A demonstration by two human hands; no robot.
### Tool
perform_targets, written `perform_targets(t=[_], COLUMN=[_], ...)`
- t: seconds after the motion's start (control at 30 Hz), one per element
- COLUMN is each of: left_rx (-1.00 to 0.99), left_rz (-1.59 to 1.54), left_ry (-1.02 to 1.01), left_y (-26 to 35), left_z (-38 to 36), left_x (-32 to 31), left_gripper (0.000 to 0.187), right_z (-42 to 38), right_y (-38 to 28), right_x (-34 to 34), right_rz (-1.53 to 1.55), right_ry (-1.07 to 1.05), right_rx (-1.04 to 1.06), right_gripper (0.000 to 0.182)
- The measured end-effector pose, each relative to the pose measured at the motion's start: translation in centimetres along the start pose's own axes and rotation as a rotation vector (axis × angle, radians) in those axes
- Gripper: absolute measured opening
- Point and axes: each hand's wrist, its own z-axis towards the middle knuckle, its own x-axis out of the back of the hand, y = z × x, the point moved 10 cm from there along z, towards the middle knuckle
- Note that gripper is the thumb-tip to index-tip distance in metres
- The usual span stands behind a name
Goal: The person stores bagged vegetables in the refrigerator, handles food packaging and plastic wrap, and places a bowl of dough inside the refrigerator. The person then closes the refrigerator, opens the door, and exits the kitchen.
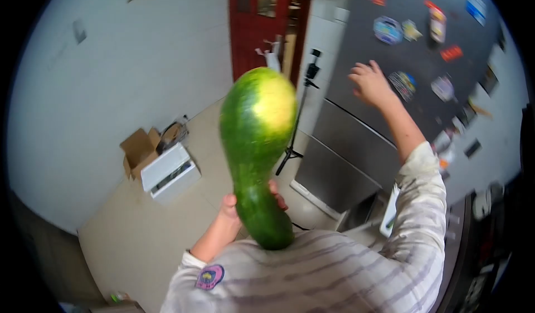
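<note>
Right up against the striped shirt (312,268), the person has a big green gourd (257,146) standing almost upright, its narrow lower end near the belly and its fat, yellow-patched end on top. The left hand (229,210) is wrapped around the narrow neck from behind, thumb on one side and fingertips (277,196) showing on the other, so the gourd sits between them. The right hand (370,84) is raised, fingers loosely bent and spread, with nothing in its grasp; it looks to be just in front of the grey fridge (356,129), though from this angle I can't say whether it touches. Magnets and stickers dot the fridge door. Below lies a pale tiled floor (139,229). A black tripod (301,112) stands beside the fridge, and a white foam box (173,174) and an open cardboard box (139,151) sit near the white wall (128,62). Farther back is a red door (245,40).
</note>
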Motion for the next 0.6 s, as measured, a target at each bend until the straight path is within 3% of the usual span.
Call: perform_targets(t=[0.1,0.23,0.33,0.43,0.57,0.6], left_rx=[0.085,0.117,0.115,0.120,0.158,0.201], left_rz=[0.062,0.031,0.042,-0.002,-0.069,-0.125], left_ry=[0.020,0.096,0.055,0.020,-0.047,-0.078], left_y=[1.0,3.1,4.6,6.1,8.8,9.4], left_z=[3.5,7.2,8.8,11.8,13.8,14.2], left_x=[5.3,8.3,11.2,14.7,17.3,17.8], left_gripper=[0.078,0.079,0.076,0.072,0.068,0.069], right_z=[5.8,11.0,12.5,15.7,16.8,17.0], right_y=[2.4,4.7,4.0,5.6,6.4,6.4], right_x=[-2.6,-8.4,-8.5,-11.9,-14.5,-14.7], right_rz=[-0.087,-0.208,-0.259,-0.333,-0.412,-0.410], right_ry=[0.147,0.027,-0.075,-0.251,-0.174,-0.236], right_rx=[0.045,0.121,0.156,0.067,0.019,0.003], right_gripper=[0.037,0.030,0.029,0.026,0.029,0.030])
